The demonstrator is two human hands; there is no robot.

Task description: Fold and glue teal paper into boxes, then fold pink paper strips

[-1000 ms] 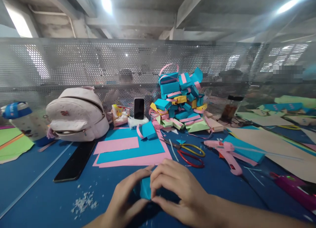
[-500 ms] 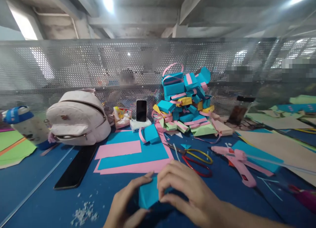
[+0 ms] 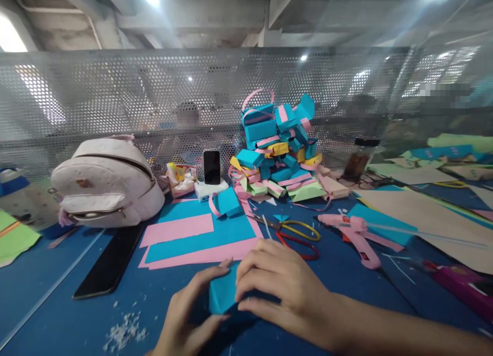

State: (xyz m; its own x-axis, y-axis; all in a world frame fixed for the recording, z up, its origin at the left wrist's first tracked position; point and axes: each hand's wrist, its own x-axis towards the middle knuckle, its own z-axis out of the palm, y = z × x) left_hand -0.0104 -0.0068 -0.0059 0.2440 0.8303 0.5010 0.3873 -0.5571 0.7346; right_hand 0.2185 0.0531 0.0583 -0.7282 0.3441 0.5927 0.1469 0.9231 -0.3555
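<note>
Low at the front of the table, a small folded piece of blue paper [image 3: 222,291] is held between both hands. My left hand [image 3: 188,307] curves round its left side, with the thumb at the lower edge and a finger at the top. From the right, my right hand [image 3: 279,292] pinches the piece and covers much of it. Just behind lie flat blue sheets [image 3: 200,243] and pink sheets [image 3: 181,231], with a small blue paper box [image 3: 228,202] with a pink strap on them. Scissors [image 3: 296,237] with yellow and red handles lie beyond my right hand.
A pink glue gun [image 3: 358,232] lies at right, its cord running toward me. Behind stands a heap of paper boxes [image 3: 277,161]. On the left are a white backpack [image 3: 110,184], a black phone [image 3: 110,263] and white scraps [image 3: 126,331]. A perforated metal screen [image 3: 127,104] bounds the back.
The view has turned slightly to the right, so everything sits further left in it. Both hands keep hold of the folded blue paper, with little visible change in grip.
</note>
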